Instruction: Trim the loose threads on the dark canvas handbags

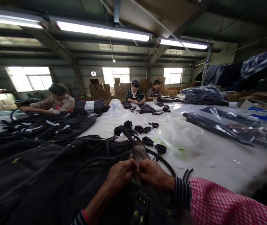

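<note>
Table [218,162], dark bag [77,175], fingertips hidden

Fingertips of left hand [121,175], right hand [156,175] unseen in black bag [77,175]

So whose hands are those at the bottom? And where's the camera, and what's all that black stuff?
There is no machine here. The camera sits on a person's head and looks forward and down, so the two hands at the bottom are that person's own: the left hand and the right hand. Both pinch one spot on a black bag lying right in front of them. The bag rests on a big white table. Further along lie black straps, a pile of dark bags on the left, and plastic packs on the right. Three other people work at the far side.
</note>
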Available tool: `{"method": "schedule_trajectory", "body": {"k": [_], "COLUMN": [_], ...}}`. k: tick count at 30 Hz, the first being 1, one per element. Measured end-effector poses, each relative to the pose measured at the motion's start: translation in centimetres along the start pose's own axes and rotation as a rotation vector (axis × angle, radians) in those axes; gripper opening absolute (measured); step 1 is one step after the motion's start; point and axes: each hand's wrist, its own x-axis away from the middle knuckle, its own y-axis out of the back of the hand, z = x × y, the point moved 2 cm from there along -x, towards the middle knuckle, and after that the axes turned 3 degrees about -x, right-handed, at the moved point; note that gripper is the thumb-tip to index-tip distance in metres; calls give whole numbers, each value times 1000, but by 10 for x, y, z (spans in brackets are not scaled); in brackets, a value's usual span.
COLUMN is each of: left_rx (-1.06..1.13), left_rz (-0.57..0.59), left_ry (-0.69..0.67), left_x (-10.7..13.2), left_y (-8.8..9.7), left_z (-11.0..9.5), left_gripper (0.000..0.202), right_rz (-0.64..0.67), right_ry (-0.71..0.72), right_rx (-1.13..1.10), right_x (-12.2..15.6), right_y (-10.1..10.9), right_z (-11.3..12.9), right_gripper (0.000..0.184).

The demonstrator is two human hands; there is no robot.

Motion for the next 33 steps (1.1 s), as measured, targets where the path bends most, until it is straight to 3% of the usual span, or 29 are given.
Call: {"method": "schedule_trajectory", "body": {"k": [5, 9, 12, 18, 22, 25, 27, 30, 33], "left_rx": [-182, -367, -377, -97, 256, 655, 794, 664, 544], "left_rz": [-41, -12, -42, -91, -157, -60, 8, -28, -43], "left_ry": [1, -41, -49, -81, -79, -92, -96, -93, -121], "left_x": [4, 3, 2, 4, 3, -6, -12, -16, -13], "left_y": [-7, -14, -13, -9, -2, 3, 2, -6, -14], "left_z": [-4, -7, -6, -1, 0, -5, -10, -15, -20], "left_gripper": [32, 23, 17, 15, 15, 22, 29, 30, 29], "right_rz": [-2, -12, -30, -53, -68, 73, 197, 268, 171], "right_ry": [-21, -2, 27, 66, 106, 43, -40, -131, -152], "right_rx": [33, 15, -34, -121, -300, -551, -726, -860, -939], "right_x": [2, 2, 2, 4, 3, 1, 2, 3, 1], "right_y": [-5, -9, -11, -9, -2, 10, 22, 40, 47], "right_z": [-5, -10, -13, -12, -11, -15, -16, -14, -11], "right_gripper": [6, 7, 10, 12, 17, 19, 19, 19, 18]}}
